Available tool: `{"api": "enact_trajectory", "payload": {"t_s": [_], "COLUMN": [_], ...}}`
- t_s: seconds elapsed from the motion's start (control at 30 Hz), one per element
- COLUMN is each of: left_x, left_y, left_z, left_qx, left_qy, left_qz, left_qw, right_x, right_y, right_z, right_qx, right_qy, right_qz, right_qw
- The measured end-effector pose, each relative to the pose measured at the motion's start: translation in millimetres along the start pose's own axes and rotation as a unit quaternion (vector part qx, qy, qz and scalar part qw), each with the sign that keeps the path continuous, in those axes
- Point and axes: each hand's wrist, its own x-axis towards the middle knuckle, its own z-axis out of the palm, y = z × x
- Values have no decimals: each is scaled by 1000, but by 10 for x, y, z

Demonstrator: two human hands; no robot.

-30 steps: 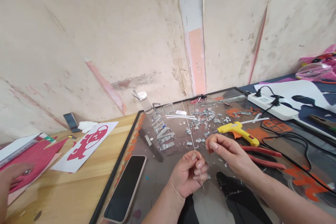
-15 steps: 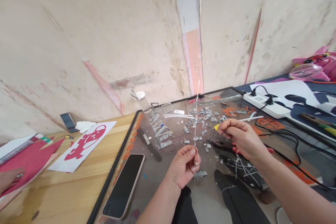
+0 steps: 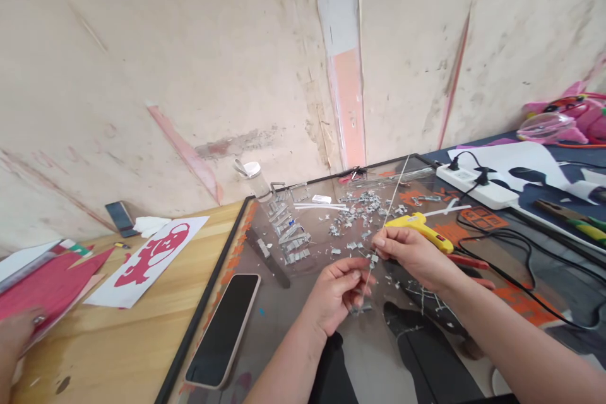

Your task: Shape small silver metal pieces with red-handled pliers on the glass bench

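A thin pale rod (image 3: pixel 398 189) slants up and to the right from between my hands. My right hand (image 3: pixel 416 259) is closed, thumb and fingertips pinching the rod partway along. My left hand (image 3: pixel 338 293) is curled around its lower end, with some of the grip hidden behind the fingers. At the rod, between both hands, is a small grey metal clip (image 3: pixel 374 259). Just beyond my right hand lies a yellow glue gun (image 3: pixel 419 226). Red-handled pliers (image 3: pixel 468 261) are partly hidden behind my right wrist. A pile of small grey clips (image 3: pixel 367 202) lies on the glass tabletop (image 3: pixel 293 303).
A phone (image 3: pixel 225 331) lies left of my left arm. White glue sticks (image 3: pixel 322 207), a lidded jar (image 3: pixel 258 182) and rows of grey clips (image 3: pixel 291 237) are farther back. A power strip (image 3: pixel 478 186) and black cables (image 3: pixel 525 259) occupy the right. Another person's hand (image 3: pixel 16 334) rests on red paper.
My right hand has moved left and down to the rod and now pinches it. The rod has tipped from upright to slanting right. The glue gun has come into fuller view.
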Motion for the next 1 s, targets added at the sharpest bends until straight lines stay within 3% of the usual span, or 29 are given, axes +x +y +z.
{"api": "enact_trajectory", "payload": {"t_s": [0.1,0.2,0.47,0.7,0.93,1.0], "left_x": [-6,-34,-107,-109,-74,-74], "left_y": [47,111,103,95,123,126], "left_z": [26,34,69,64,7,1], "left_qx": [-29,-66,82,68,45,37], "left_qy": [25,15,-22,-16,-3,-7], "left_qz": [43,72,1,-37,-10,-6], "left_qw": [998,995,996,997,999,999], "right_x": [6,4,17,20,-106,-211], "right_y": [-32,-41,-24,-74,-313,-324], "right_z": [-49,-49,-45,-63,-471,-633], "right_qx": [14,17,-20,-103,-232,-359], "right_qy": [-1,-4,-2,15,143,164], "right_qz": [4,3,-14,-27,-49,-43], "right_qw": [1000,1000,1000,994,961,918]}}
